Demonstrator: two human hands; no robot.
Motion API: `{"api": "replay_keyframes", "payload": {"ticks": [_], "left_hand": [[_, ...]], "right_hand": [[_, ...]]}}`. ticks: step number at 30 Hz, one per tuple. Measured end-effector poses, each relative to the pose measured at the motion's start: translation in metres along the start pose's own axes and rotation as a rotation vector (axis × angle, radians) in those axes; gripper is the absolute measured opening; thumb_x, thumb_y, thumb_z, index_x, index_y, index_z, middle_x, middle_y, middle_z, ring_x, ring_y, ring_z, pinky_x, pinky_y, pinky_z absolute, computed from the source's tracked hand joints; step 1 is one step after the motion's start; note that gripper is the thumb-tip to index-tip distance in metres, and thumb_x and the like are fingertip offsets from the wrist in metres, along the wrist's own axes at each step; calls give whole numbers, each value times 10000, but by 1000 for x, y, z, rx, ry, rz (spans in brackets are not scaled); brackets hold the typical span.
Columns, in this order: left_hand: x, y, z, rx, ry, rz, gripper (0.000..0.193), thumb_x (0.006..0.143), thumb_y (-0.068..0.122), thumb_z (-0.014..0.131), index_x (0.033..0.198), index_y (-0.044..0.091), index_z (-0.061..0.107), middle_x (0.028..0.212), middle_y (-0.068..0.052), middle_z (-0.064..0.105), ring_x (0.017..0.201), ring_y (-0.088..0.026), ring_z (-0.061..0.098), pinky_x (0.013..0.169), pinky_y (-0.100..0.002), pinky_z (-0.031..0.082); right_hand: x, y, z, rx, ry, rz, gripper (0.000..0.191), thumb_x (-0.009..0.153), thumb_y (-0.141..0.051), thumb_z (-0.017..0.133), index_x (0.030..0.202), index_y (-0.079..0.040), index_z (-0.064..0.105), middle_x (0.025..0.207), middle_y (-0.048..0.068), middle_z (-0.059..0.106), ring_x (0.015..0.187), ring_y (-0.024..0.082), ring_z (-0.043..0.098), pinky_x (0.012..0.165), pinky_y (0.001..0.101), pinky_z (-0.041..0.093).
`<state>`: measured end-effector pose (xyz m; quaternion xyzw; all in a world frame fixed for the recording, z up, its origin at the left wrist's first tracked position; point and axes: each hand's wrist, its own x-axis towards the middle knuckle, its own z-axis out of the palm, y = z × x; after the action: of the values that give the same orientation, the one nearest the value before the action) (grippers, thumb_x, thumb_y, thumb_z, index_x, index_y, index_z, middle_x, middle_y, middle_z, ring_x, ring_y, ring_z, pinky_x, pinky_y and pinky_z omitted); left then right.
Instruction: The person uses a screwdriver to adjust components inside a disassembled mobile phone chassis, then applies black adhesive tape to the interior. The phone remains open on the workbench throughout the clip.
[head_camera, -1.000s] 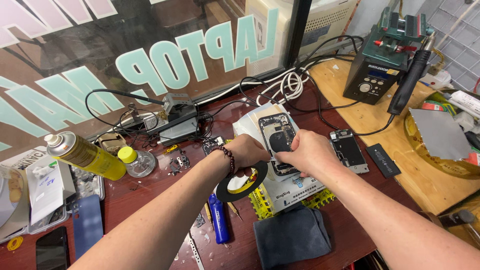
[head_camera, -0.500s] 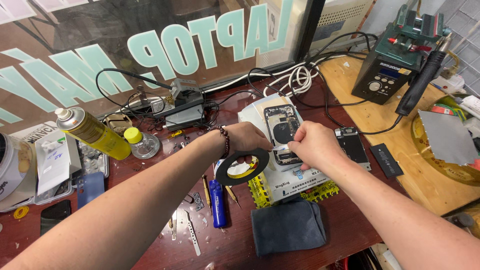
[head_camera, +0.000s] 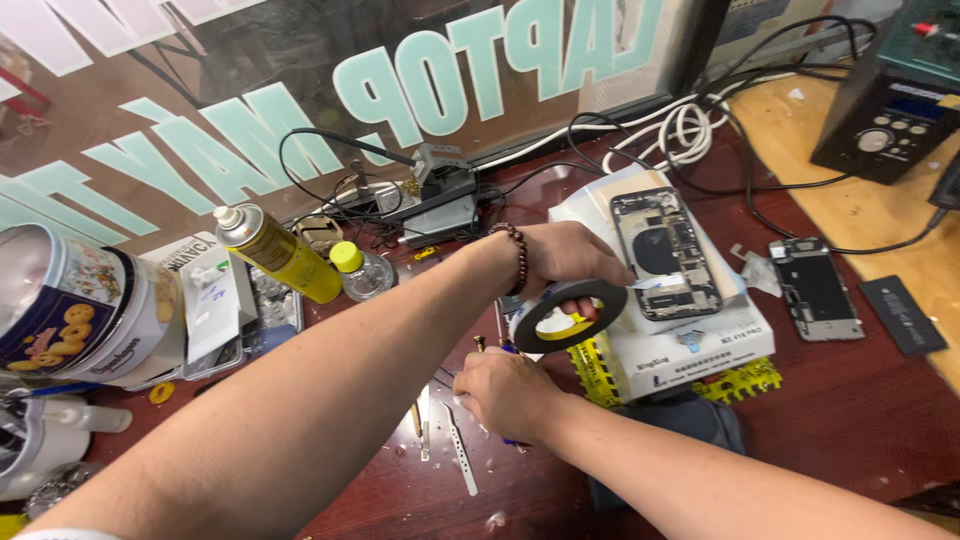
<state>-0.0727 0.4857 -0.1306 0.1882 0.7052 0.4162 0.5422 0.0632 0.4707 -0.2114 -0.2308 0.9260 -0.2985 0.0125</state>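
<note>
Far left edge of the tabletop: round cookie tin (head_camera: 75, 305), then a yellow spray can (head_camera: 275, 258) lying tilted, a small yellow-capped bottle (head_camera: 358, 272) just beside it. Behind them, near the window edge, a soldering iron stand (head_camera: 435, 195) with tangled cables.

Middle of the red-brown tabletop (head_camera: 850, 420): right hand (head_camera: 505, 390) crosses under the left arm and is closed down over small hand tools, probably a blue-handled screwdriver (head_camera: 512, 350), but the fingers hide it so I cannot tell exactly what it grips. Metal tweezers (head_camera: 460, 455) lie loose just beside that hand.

Left hand (head_camera: 565, 258) has fingers hooked through a roll of dark tape (head_camera: 568, 315), holding it tilted just above the white box (head_camera: 690, 345). The roll looks light, stiff at the core, sticky on the free edge; best held through the centre hole or by the outer rim, as now.

On top of the white box lies the opened phone body (head_camera: 665, 252), back up, internals exposed. Judged light, rigid, but fragile: boards and flex cables showing, so take it by the metal frame edges only, not the middle. Yellow plastic tray (head_camera: 735, 382) peeks from under the box.

Right side: a separate phone screen (head_camera: 815, 290) flat on the tabletop, a dark flat slab (head_camera: 903, 315) near the right edge, black power station (head_camera: 895, 110) at the far right corner.
</note>
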Motion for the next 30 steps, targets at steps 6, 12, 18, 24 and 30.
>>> {"api": "replay_keyframes", "payload": {"ticks": [6,12,18,24,30], "left_hand": [[5,-5,-1,3,-35,82,290,881,194,726,1070,-24,760,772,-127,740,515,-152,688,416,-268,566],[6,-9,0,-32,-31,93,269,825,166,751,1030,-7,759,744,-134,734,461,-174,670,368,-286,544],[7,-8,0,-21,-25,63,256,851,151,738,1008,-51,749,745,-139,729,481,-179,681,369,-279,528],[8,-1,4,-235,-77,55,147,881,114,686,953,-11,713,722,-133,719,472,-150,663,361,-256,497],[5,8,9,-46,-26,-41,132,894,110,677,946,5,739,694,-125,707,481,-145,650,370,-239,487]], "right_hand": [[61,6,64,-20,-39,226,267,941,-232,577,1095,-67,720,1137,180,710,1103,359,663,880,486,540],[71,12,76,-27,-63,259,312,927,-283,572,1093,-60,714,1183,171,700,1143,359,628,973,492,476],[52,13,41,112,190,-187,327,926,-190,596,1203,-38,677,1230,197,698,1180,402,635,997,517,478],[-21,-6,-28,1138,-422,893,440,945,-17,434,1358,-36,583,905,199,723,623,169,699,511,272,561],[-100,-11,-103,1389,-576,820,414,933,-5,549,1346,-1,582,1008,91,716,658,126,644,562,250,533]]}}
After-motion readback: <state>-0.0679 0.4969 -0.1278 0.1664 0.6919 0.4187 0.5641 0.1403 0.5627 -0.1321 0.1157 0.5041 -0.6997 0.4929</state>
